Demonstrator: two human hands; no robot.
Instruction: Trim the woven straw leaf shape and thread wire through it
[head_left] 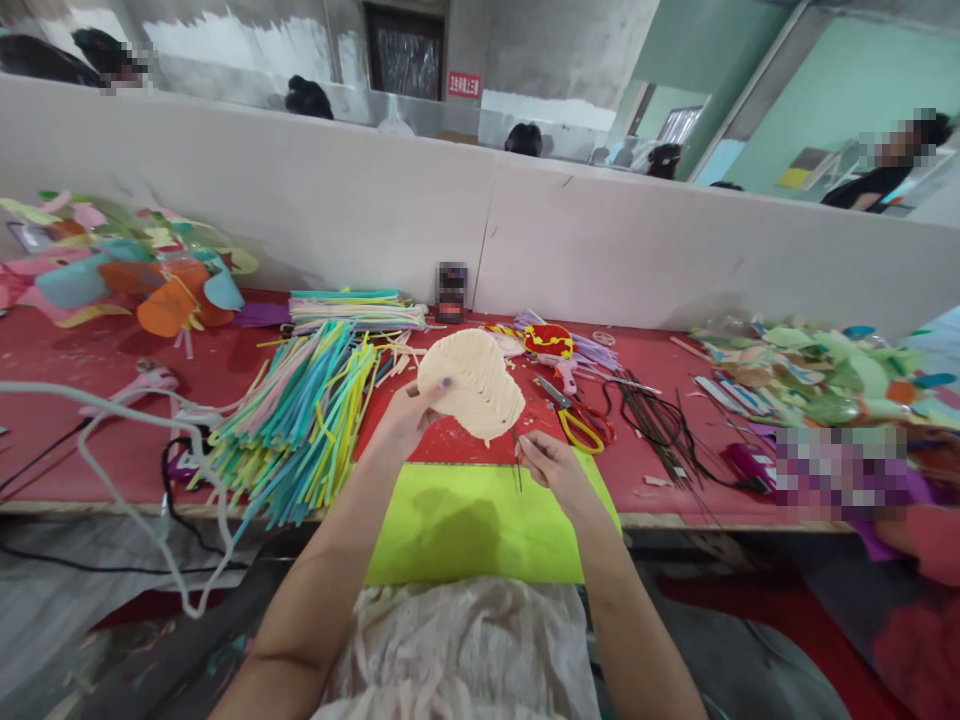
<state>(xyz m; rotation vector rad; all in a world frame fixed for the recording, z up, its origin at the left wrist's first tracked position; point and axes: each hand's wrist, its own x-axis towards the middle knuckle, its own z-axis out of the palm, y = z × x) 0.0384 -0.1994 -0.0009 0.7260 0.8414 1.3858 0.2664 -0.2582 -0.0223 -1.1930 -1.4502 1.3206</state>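
My left hand [417, 414] grips the left edge of a cream-coloured, roughly heart-shaped piece [476, 380] with a ribbed, fuzzy surface. It is held up above the red tabletop. My right hand [549, 462] is closed in a pinch on a thin dark wire [519, 472], just below the piece's lower right edge. Whether the wire touches the piece I cannot tell. Beneath both hands lies a bright yellow-green sheet [450, 520]. Scissors with yellow handles [581, 430] rest to the right, near a pink glue gun [568, 375].
A big bundle of pastel pipe cleaners [300, 420] spreads at the left, beside a white looping cable [217, 500]. Dark wires [660, 430] lie to the right. Colourful paper crafts [180, 290] stand far left. A pale partition [360, 210] closes the table's back; a phone [451, 293] leans there.
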